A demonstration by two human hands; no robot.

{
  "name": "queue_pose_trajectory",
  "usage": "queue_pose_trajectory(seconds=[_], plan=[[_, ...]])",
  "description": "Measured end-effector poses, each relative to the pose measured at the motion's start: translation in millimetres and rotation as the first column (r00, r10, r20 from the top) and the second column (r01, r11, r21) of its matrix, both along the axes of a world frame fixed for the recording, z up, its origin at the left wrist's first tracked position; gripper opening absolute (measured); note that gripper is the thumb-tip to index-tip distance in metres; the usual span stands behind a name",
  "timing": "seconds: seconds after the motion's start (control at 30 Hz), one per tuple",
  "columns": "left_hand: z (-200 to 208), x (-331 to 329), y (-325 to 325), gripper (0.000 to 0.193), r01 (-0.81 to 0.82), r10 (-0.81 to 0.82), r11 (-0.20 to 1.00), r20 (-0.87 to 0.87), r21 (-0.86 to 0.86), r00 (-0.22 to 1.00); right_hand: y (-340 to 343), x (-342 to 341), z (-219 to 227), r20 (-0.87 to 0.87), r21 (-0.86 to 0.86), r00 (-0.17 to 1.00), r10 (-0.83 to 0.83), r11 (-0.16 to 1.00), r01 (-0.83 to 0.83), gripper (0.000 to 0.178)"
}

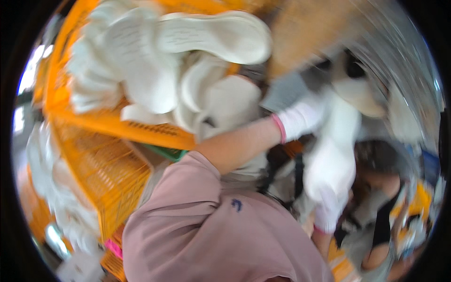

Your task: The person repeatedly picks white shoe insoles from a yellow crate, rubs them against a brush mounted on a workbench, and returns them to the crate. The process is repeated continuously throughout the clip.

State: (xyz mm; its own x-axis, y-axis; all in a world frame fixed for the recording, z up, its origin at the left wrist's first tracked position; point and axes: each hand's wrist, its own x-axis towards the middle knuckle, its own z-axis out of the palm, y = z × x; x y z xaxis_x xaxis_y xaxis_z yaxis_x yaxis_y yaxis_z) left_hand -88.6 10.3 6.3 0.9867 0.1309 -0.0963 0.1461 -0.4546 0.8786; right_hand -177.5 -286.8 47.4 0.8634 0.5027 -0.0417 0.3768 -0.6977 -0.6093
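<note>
White sole, right of orange crate: likely light, springy; hold by ends. My right hand clamps one end; left hand blurred, closure uncertain.

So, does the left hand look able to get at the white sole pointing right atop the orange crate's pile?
Probably not without letting go: the left hand appears occupied at the far end of another white sole. Still, nothing seems to cover the right-pointing sole atop the orange crate.
</note>
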Motion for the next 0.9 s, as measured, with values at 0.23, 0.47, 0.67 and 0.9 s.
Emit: queue_pose_trajectory(seconds=[0.23,0.47,0.67,0.9], plan=[[79,-146,166,0.057,-0.863,0.603,0.335,0.617,0.379,0.505,-101,-51,-42,0.067,-0.214,0.975,-0.212,0.951,0.221,0.042],[110,-209,298,0.097,-0.785,0.73,0.605,0.297,0.137,0.615,-36,-10,-25,0.182,0.056,0.978,-0.107,0.994,0.098,0.044],[151,-245,298,0.092,-0.648,0.813,0.582,0.336,-0.491,0.475,168,-5,53,0.054,0.386,0.938,0.342,0.859,-0.335,0.055],[92,-292,250,0.066,-0.508,0.818,0.563,0.352,-0.652,0.454,373,-24,89,-0.299,0.906,0.449,0.842,0.399,-0.144,0.13]])
